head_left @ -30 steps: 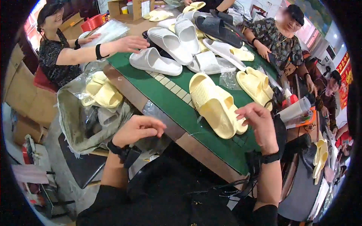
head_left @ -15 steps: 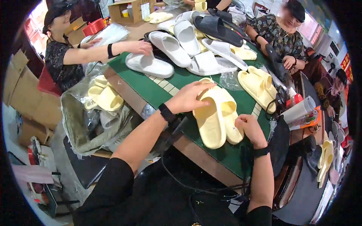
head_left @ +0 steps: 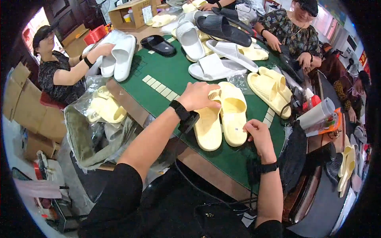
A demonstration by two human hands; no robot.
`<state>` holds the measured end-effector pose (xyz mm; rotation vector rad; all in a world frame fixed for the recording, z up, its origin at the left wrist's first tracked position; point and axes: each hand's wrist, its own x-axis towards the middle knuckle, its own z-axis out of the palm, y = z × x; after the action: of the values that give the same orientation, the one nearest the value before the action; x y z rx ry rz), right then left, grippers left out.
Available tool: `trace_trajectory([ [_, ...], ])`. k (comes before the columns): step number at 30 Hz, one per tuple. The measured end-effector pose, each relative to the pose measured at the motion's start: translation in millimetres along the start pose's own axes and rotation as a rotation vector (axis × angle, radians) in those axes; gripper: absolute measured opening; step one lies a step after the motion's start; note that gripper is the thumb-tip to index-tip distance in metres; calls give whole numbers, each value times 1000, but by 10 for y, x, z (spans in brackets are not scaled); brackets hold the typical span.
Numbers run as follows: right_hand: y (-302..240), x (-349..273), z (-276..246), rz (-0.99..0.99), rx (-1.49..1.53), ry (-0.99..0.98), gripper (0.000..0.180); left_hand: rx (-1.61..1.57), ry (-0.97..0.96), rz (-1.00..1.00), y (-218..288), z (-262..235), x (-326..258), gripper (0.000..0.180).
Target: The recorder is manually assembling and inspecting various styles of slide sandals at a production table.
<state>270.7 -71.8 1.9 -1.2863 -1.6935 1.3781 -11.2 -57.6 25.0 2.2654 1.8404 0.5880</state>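
Two pale yellow slippers lie side by side on the green table before me. My left hand (head_left: 198,96) is closed over the strap and toe of the left yellow slipper (head_left: 208,129), its thumb at the strap's edge. The right yellow slipper (head_left: 234,119) lies sole down, with a small white sticker on its heel. Beside that heel is my right hand (head_left: 258,135), its fingers curled and pressed together; whatever they hold, if anything, is hidden. Another yellow pair (head_left: 272,90) rests just beyond, to the right.
A pile of white, black and yellow slippers (head_left: 216,47) covers the far side of the green table (head_left: 151,107). At left, a person (head_left: 59,71) handles white slippers (head_left: 121,59) above an open sack (head_left: 87,146) with yellow slippers. Another person (head_left: 293,39) holds dark slippers at far right. A white roll (head_left: 317,113) stands right.
The two yellow slippers have separated and shifted slightly left, now side by side with the sticker visible. The person at left has drawn white slippers off the pile to the table's left edge.
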Motion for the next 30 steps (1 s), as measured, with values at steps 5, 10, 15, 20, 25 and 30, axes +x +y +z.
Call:
trace_trajectory([
  [5, 35, -54, -226, -3, 126, 165, 19, -262, -59, 127, -268, -26, 144, 65],
  [10, 104, -97, -393, 63, 578, 102, 17, -571, 146, -9, -549, -376, 339, 47],
  [15, 95, -122, -345, 80, 822, 68, 16, -884, 377, -153, -879, -100, 431, 27],
  [20, 99, -138, -360, 100, 928, 62, 16, -1013, 345, -244, -1008, 208, 356, 24],
  [25, 164, -145, -391, 20, 1436, -66, 13, -976, 281, -229, -1068, 266, 344, 21],
  [30, 84, -127, -379, -62, 1538, 107, 12, -1070, 320, -289, -1176, 217, 317, 24],
])
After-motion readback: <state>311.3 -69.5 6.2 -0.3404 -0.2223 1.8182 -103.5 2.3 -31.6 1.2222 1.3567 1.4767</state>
